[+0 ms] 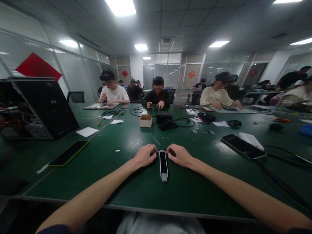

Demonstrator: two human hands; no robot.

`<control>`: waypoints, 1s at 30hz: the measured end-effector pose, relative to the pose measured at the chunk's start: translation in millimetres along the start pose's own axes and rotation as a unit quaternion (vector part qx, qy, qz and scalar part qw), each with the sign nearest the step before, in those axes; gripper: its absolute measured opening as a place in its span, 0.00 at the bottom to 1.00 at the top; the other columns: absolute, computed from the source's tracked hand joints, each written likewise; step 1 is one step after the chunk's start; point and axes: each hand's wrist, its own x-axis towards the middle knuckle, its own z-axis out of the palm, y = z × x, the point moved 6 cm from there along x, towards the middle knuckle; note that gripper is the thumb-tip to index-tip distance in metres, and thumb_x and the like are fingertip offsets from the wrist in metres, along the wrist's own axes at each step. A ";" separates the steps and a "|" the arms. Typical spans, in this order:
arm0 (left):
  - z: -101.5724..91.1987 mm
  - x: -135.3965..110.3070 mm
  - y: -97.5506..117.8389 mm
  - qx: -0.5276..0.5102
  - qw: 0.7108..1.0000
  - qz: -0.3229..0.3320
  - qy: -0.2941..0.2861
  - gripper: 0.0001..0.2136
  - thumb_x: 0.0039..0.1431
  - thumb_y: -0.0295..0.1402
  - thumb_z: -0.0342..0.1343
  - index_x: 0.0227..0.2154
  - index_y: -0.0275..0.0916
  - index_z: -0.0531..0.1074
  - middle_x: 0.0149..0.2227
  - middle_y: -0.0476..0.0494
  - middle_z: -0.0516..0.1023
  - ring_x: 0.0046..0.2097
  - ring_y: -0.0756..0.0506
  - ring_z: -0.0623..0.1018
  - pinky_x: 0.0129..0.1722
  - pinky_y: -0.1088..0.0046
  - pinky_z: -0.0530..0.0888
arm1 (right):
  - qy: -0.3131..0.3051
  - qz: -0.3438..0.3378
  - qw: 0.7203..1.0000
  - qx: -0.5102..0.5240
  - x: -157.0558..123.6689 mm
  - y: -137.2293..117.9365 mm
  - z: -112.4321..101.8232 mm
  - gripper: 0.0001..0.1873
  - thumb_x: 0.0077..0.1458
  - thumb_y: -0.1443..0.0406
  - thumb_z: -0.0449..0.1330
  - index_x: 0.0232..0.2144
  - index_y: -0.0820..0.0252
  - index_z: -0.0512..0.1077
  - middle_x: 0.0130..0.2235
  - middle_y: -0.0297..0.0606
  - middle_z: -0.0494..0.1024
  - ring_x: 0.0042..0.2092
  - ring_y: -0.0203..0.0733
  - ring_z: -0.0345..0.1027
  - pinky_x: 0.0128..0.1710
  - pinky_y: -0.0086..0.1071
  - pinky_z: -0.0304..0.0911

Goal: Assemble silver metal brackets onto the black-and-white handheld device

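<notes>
A narrow white device with a black face lies on the green table, pointing toward me. My left hand rests at its far left end with fingers curled, fingertips touching the device's top edge. My right hand sits mirrored on the far right end, fingers also curled against it. What the fingertips pinch is too small to make out.
A phone in a green case lies at left, a dark computer case behind it. Another phone lies at right with cables. A small cardboard box and black gear sit ahead. Several people work at the far side.
</notes>
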 end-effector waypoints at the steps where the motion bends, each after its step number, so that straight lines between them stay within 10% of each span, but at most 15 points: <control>1: -0.3 0.0 0.3 -0.001 1.000 -0.001 -0.001 0.05 0.56 0.30 0.50 0.34 0.39 0.70 0.33 0.47 0.74 0.35 0.46 0.74 0.37 0.71 0.69 | -0.001 -0.003 1.000 0.003 -0.1 -0.6 -0.3 0.07 0.57 0.65 0.55 0.35 0.62 0.71 0.35 0.38 0.73 0.34 0.38 0.66 0.34 0.32 0.63; 7: -5.0 -0.2 4.6 -0.009 1.000 -0.008 -0.016 0.05 0.56 0.29 0.50 0.33 0.38 0.70 0.33 0.46 0.74 0.36 0.45 0.73 0.36 0.70 0.69 | 0.072 0.055 0.996 -0.026 10.4 40.0 -14.9 0.13 0.61 0.60 0.51 0.39 0.62 0.70 0.40 0.42 0.74 0.42 0.42 0.66 0.43 0.36 0.63; 19: -2.0 0.4 4.1 -0.012 0.999 -0.030 -0.026 0.04 0.56 0.30 0.49 0.33 0.39 0.68 0.34 0.45 0.73 0.34 0.46 0.72 0.33 0.71 0.68 | 0.136 0.441 0.862 -0.212 -31.5 296.7 -101.9 0.35 0.62 0.51 0.41 0.59 0.74 0.59 0.60 0.60 0.60 0.62 0.58 0.50 0.60 0.46 0.47; 30: -1.5 0.9 8.4 -0.003 0.998 -0.038 -0.044 0.05 0.56 0.30 0.48 0.33 0.39 0.68 0.35 0.45 0.73 0.36 0.46 0.72 0.35 0.70 0.68 | 0.018 0.424 0.896 -0.128 7.6 346.7 -88.1 0.40 0.62 0.45 0.35 0.64 0.69 0.55 0.63 0.55 0.59 0.62 0.57 0.56 0.58 0.45 0.52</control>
